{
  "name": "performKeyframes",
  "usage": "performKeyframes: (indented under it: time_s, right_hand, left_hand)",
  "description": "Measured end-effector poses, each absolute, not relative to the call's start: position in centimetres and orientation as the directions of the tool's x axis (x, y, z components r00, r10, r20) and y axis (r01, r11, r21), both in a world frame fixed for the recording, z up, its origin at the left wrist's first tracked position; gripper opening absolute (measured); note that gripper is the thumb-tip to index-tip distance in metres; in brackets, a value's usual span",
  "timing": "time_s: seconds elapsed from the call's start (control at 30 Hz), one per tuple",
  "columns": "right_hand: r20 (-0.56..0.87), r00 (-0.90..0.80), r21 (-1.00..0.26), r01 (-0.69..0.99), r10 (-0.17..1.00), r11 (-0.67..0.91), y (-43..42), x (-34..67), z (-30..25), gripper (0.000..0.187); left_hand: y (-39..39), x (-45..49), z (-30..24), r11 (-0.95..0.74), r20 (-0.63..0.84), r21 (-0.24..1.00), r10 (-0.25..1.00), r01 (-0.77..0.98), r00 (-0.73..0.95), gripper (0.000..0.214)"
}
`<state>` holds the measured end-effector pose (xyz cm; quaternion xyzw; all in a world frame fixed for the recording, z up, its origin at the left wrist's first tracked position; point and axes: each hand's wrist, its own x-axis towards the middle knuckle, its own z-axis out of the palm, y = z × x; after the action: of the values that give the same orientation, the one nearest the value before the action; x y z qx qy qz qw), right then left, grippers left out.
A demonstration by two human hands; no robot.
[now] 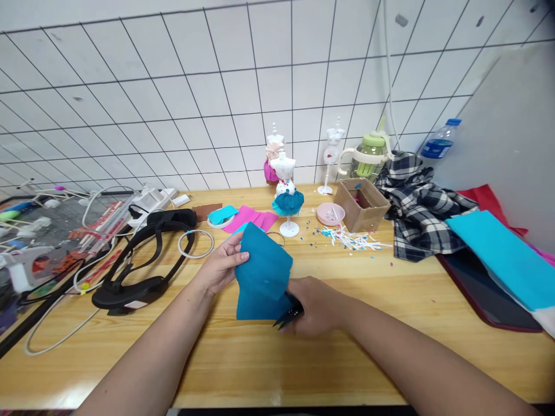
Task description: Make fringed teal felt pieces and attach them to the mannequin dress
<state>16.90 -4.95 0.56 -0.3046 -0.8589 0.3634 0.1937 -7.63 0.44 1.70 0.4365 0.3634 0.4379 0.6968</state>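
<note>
My left hand (225, 264) pinches the upper left edge of a teal sheet (263, 266), thumb on its front. The sheet looks like thin paper or cloth and hangs folded above the table. My right hand (318, 303), curled closed at the sheet's lower right, holds a black tool (291, 314) with pointed tips. Most of that tool is hidden in the fist, so its kind does not show clearly. Behind the sheet stands a small white dress form (284, 169) wearing a puffy teal skirt (288, 203).
Beyond are a cardboard box (366, 211), pink dish (330, 214), paper scraps (353, 238) and a green-lidded jug (370, 153). Two more dress forms stand by the wall. A black headset (143, 289) and a white ring (196, 244) lie left; plaid cloth (416, 202) and blue sheets (503, 254) right.
</note>
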Motion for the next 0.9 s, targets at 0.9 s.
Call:
performKeyframes:
  time_s: [0.9]
  right_hand:
    - [0.205, -0.165, -0.978, 0.003, 0.965, 0.208, -3.4, 16.6, -0.2, 0.032]
  left_hand:
    - [-1.5, -5.1, 1.5, 0.484, -0.306, 0.860, 0.745, -0.165, 0.593, 0.045]
